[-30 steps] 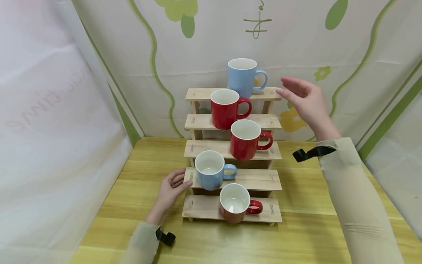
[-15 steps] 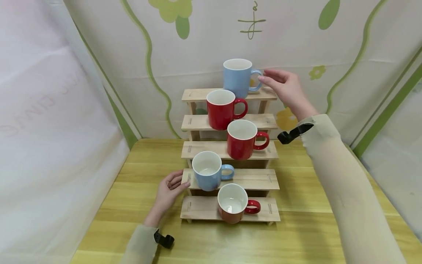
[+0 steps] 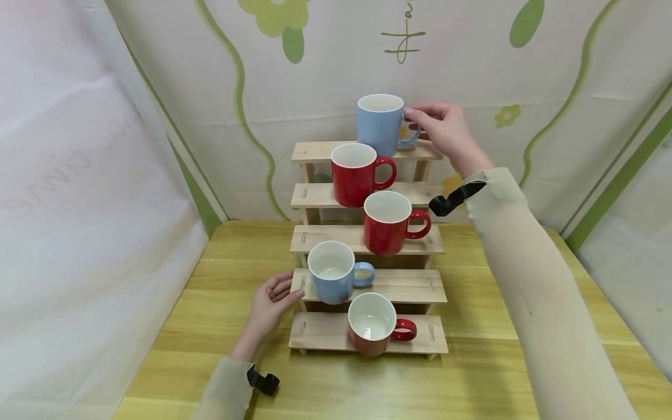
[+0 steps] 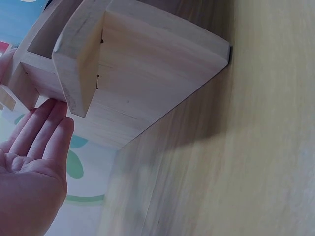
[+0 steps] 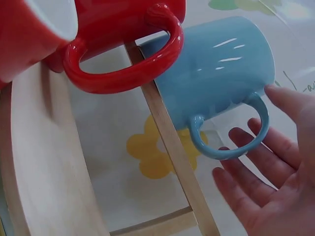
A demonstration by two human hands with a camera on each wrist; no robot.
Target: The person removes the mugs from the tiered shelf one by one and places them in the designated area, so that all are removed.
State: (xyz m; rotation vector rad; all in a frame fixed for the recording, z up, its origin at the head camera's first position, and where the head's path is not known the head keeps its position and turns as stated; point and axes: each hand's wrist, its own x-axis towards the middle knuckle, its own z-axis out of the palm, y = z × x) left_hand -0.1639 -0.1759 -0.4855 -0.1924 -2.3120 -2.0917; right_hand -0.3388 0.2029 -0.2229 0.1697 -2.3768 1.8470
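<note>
A light blue mug [image 3: 379, 131] [image 5: 216, 64] stands on the top step of a five-step wooden rack [image 3: 315, 236] [image 4: 142, 73]. At its handle is my right hand [image 3: 446, 129] [image 5: 275, 172]: the thumb touches near the handle's top, while the other fingers lie loosely bent behind the handle, not closed round it. My left hand [image 3: 268, 309] [image 4: 37, 167] holds the left end of the second step from the bottom, thumb at the front edge and fingers against its underside. Near that thumb stands another light blue mug [image 3: 332, 277].
Lower steps carry a red mug [image 3: 354, 181] on the fourth, another red mug [image 3: 385, 227] on the third, and a red-handled mug [image 3: 373, 332] on the bottom one. The rack stands on a wooden table [image 3: 220, 256] before a patterned cloth [image 3: 315, 76].
My right hand has moved left from beside the rack to the top mug's handle, its thumb now touching there. My left hand has stayed at the rack; the mugs stand as before.
</note>
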